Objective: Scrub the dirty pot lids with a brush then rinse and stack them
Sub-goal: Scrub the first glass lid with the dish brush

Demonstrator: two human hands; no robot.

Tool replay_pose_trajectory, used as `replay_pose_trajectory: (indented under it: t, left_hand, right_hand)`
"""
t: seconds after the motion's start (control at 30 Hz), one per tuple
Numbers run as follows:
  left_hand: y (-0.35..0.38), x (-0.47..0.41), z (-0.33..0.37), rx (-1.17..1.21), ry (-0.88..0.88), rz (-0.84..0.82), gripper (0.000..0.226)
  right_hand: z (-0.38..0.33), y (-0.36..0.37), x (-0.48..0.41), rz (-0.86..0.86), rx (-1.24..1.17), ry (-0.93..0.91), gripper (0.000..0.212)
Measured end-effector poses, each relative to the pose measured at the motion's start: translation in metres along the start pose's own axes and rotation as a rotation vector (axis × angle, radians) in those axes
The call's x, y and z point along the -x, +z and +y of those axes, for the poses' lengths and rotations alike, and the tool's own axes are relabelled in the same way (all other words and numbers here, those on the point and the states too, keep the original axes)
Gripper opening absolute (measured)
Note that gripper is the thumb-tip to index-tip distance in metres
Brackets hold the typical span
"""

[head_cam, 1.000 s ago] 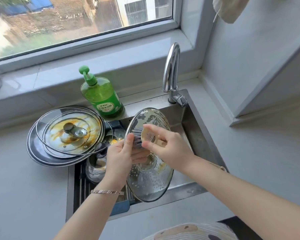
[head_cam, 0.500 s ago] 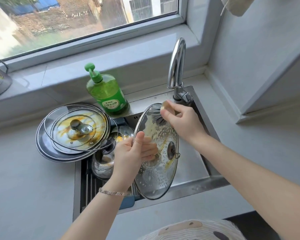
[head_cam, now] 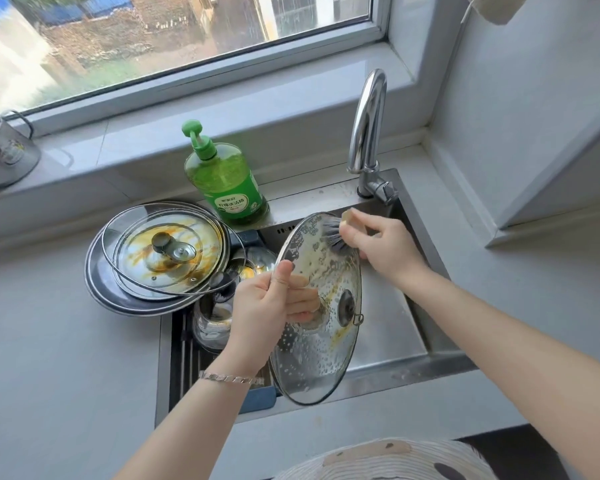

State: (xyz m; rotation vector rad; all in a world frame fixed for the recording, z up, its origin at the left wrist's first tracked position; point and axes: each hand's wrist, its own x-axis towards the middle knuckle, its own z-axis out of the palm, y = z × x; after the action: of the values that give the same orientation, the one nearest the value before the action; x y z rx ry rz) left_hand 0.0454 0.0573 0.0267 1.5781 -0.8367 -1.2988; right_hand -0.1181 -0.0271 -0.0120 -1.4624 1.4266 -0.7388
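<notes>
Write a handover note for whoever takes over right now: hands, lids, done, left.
Left hand holds a glass lid tilted over the sink, thumb in front, fingers behind the glass. Right hand grips the brush, bristles on the lid's top edge.
Held lid: wet, orange residue near centre. Dirty lids stacked on the counter at the sink's left corner, orange-stained. Tap shows no water.
Done: none clean in view. Left: finish this scrub, rinse, do the stack, stack clean ones.

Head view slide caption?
Left hand holds wet glass pot lid over steel sink; right hand scrubs it with grey-bristled brush.
</notes>
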Motion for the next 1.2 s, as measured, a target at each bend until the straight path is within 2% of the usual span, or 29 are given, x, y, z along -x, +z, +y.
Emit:
replay_pose_trajectory:
  t: [0.07,0.2,0.37,0.5,0.57,0.67,0.7,0.83,0.87,0.97,1.0,1.1,1.13,1.2]
  left_hand:
    - [0.003,0.001,0.001,0.032,-0.011,0.006,0.045]
    - [-0.001,-0.007,0.004,0.100,-0.054,0.092,0.043]
    - [0.001,-0.009,0.007,0.072,-0.042,0.104,0.053]
    - [-0.005,-0.015,0.001,0.114,-0.069,0.130,0.044]
    - [-0.007,-0.017,-0.003,0.107,-0.094,0.173,0.043]
    - [-0.003,-0.018,-0.003,0.116,-0.115,0.200,0.043]
    - [-0.002,-0.018,-0.002,0.116,-0.118,0.197,0.042]
    - [-0.008,-0.017,-0.001,0.094,-0.120,0.219,0.041]
    - [-0.009,-0.017,-0.001,0.091,-0.121,0.223,0.041]
    - [-0.004,-0.011,0.002,0.122,-0.127,0.205,0.041]
    - [-0.002,-0.010,0.002,0.118,-0.119,0.200,0.041]
    - [-0.001,-0.010,0.003,0.057,-0.108,0.237,0.044]
    - [-0.003,-0.010,0.002,0.038,-0.108,0.248,0.046]
    - [-0.002,-0.009,-0.001,0.041,-0.109,0.225,0.049]
  right_hand:
    - [0.004,0.002,0.001,0.037,-0.035,0.030,0.055]
    - [-0.013,0.024,0.046,-0.069,-0.002,-0.149,0.050]
    - [0.011,0.000,0.003,0.078,-0.002,0.107,0.054]
    - [-0.009,0.023,0.062,-0.114,0.090,-0.185,0.053]
    - [-0.004,0.025,0.067,-0.136,0.147,-0.166,0.051]
    - [0.008,0.017,0.036,-0.030,0.120,0.021,0.050]
    - [0.006,0.018,0.037,-0.029,0.122,0.002,0.050]
    - [-0.007,0.035,0.079,-0.146,0.185,-0.338,0.056]
    - [-0.006,0.031,0.075,-0.141,0.205,-0.306,0.055]
    - [0.001,0.021,0.039,-0.061,0.150,-0.058,0.051]
    - [-0.003,0.021,0.038,-0.062,0.136,-0.076,0.052]
    - [-0.022,0.037,0.067,-0.163,0.231,-0.374,0.053]
    - [-0.025,0.038,0.071,-0.172,0.272,-0.411,0.053]
    - [-0.028,0.032,0.050,-0.133,0.250,-0.314,0.050]
